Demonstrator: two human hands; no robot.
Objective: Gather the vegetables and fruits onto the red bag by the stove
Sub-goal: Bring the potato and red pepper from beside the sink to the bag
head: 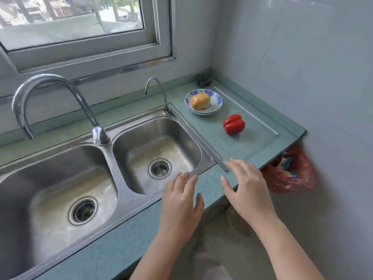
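Hands: your left hand (180,201) and right hand (245,186) hover empty, fingers spread, above the speckled green surface (218,138); glossy red bell pepper (234,124) beyond.

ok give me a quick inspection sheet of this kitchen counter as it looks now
surface: teal speckled countertop, dry, mostly bare.
job's things: red bell pepper lying on the counter; yellow-orange fruit in a blue-and-white patterned bowl; no stove in view.
clutter: small dark object in the back corner, too blurred to identify.
grippers: left hand and right hand open, empty, hovering at the counter's front edge.
cables: nothing seen.
surroundings: stainless steel double sink, empty; two taps; window; red plastic bag hanging below the counter's right end.
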